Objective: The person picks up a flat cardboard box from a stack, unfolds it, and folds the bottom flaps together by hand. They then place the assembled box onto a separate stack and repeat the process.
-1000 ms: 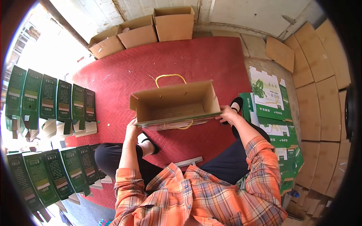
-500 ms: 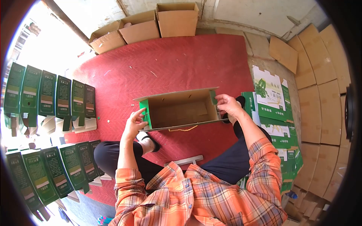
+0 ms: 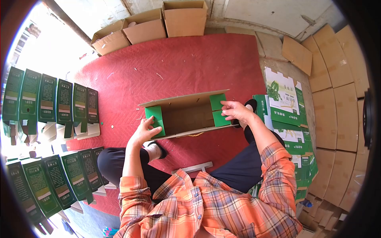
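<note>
An open-topped cardboard box (image 3: 186, 117), brown inside, sits in front of me between my legs. At its left end a green flap (image 3: 155, 115) is folded inward, and my left hand (image 3: 143, 133) rests on it with fingers apart. Two green flaps (image 3: 217, 102) lean in over the opening at the right end. My right hand (image 3: 239, 112) touches these with its fingertips, fingers spread. The long back side of the box stands up. A bit of yellowish cord handle (image 3: 195, 135) shows at the front side.
Rows of green printed boxes (image 3: 47, 97) stand at left. Flat green-and-white printed cartons (image 3: 283, 101) are stacked at right, beside a wall of brown cartons (image 3: 331, 119). Several open brown boxes (image 3: 184, 22) line the back of the red carpet (image 3: 178, 67).
The end flaps have swung inward over the opening, the right pair now showing their green faces. My left hand has moved slightly right with its flap, and my right hand slightly left.
</note>
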`<action>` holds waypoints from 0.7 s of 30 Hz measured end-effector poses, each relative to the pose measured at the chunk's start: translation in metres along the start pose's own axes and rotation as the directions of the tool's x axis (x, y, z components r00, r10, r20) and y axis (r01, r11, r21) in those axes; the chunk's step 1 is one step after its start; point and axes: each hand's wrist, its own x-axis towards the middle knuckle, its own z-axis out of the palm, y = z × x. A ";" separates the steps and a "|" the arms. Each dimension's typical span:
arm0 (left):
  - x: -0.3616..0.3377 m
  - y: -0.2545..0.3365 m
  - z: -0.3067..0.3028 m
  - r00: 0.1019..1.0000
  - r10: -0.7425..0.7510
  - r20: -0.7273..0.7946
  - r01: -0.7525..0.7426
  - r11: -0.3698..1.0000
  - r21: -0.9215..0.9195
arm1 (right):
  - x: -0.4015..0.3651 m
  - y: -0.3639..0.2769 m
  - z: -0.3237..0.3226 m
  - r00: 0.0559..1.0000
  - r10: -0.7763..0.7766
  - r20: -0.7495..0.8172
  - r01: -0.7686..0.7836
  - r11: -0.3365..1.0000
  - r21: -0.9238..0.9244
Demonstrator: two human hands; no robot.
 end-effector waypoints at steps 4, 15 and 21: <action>-0.009 0.011 -0.002 1.000 -0.003 0.017 0.003 1.000 -0.008 | -0.006 -0.005 0.005 0.999 0.031 0.003 -0.031 0.996 -0.088; -0.010 0.011 -0.014 0.969 0.078 0.232 -0.091 0.995 0.043 | -0.026 -0.029 0.007 0.997 0.055 0.063 -0.043 0.984 -0.172; -0.001 0.039 -0.016 0.989 -0.089 0.116 0.097 0.993 -0.068 | -0.022 -0.023 0.001 0.999 0.042 0.017 -0.038 0.985 -0.167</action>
